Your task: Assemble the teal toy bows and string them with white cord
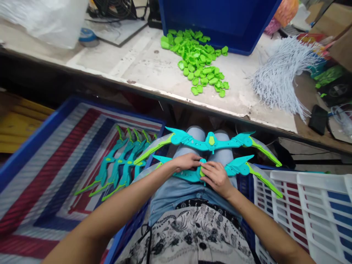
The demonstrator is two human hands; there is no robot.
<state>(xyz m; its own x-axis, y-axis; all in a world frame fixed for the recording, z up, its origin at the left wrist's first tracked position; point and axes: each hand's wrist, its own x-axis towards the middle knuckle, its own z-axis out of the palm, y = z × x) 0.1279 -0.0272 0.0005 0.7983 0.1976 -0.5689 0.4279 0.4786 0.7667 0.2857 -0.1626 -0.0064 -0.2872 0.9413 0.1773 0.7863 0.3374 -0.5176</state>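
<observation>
Turquoise bow (pixel 194 177), lime-tipped and winged, lay across the person's lap, with a matching bow (pixel 211 145) just beyond. Ahead stretched the scuffed bench (pixel 137 66). A blue crate (pixel 35 139), lined with striped woven sheeting (pixel 62 168), held more bows (pixel 129 161); opposite stood a white slatted crate (pixel 326 180). Atop the bench sat a smooth blue bin (pixel 217 22), stringy pale cords (pixel 283 73) and heaped small green caps (pixel 198 58). Fingers of the left hand (pixel 188 162) and right hand (pixel 217 178) touched the near bow's centre; whether they clamped it, I could not tell.

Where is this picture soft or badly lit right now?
Head view: striped liner at left smeared; plastic bag bright, nearly washed out; deep shadow below the table; nearer teal bow, left hand and right hand fairly clear; outer edges look stretched.
</observation>
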